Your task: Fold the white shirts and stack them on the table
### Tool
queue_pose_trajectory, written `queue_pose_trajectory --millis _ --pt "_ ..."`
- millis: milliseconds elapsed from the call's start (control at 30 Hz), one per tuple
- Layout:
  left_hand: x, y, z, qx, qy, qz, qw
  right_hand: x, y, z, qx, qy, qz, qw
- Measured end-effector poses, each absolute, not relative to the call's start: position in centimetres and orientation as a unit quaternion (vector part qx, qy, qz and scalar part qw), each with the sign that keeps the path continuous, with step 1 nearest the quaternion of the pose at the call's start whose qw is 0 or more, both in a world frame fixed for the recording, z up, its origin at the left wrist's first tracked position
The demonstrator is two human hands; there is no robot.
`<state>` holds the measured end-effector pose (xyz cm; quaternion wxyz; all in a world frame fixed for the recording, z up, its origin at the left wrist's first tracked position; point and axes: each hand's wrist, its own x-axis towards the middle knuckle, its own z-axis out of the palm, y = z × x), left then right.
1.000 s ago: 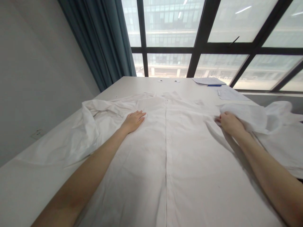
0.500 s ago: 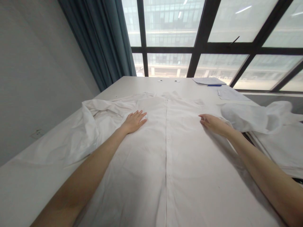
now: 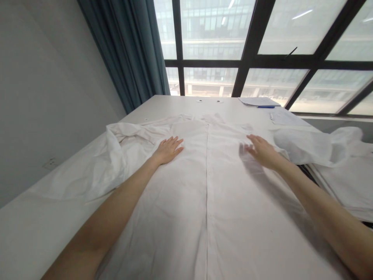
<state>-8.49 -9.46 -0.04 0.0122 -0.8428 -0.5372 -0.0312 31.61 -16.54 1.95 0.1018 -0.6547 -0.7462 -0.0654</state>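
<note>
A white button-up shirt [image 3: 230, 202] lies spread on the white table, its button line running up the middle and its collar at the far end. My left hand [image 3: 169, 150] rests flat on the shirt's left chest, fingers spread. Over the right chest is my right hand [image 3: 262, 151], its fingers apart and slightly smeared by motion, nothing in them; its shadow falls on the cloth beside it. The left sleeve [image 3: 110, 155] lies bunched on the table, and the right sleeve [image 3: 309, 146] stretches out past the table's right side.
Sheets of paper [image 3: 287, 117] and a blue pen [image 3: 265, 107] lie at the table's far right. More white folded cloth [image 3: 346, 182] sits at the right. Beyond the white table [image 3: 175, 105] are a blue curtain [image 3: 131, 54] and windows; a grey wall [image 3: 43, 89] stands left.
My right hand has risen off the shirt and its pinched fingers have spread apart. My left hand stays in place on the cloth. The view has shifted slightly.
</note>
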Motion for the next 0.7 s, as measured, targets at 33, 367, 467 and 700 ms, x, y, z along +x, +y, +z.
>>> queue_pose_trajectory --millis 33,367,467,700 --pt "-8.5 -9.5 0.0 -0.843 -0.536 -0.030 0.012 30.2 -16.8 1.7 -0.630 -0.769 -0.052 0.096" --pt "-8.7 -9.4 -0.1 -0.846 -0.532 -0.023 0.009 31.0 -16.6 -0.8 -0.662 -0.748 -0.018 0.039" --pt "-8.7 -9.5 0.0 -0.846 -0.533 -0.024 0.009 32.3 -16.0 -0.6 -0.676 -0.735 -0.026 0.041" --pt "-8.5 -9.4 -0.1 -0.846 -0.533 -0.021 0.010 32.1 -15.3 -0.7 -0.682 -0.728 -0.051 0.042"
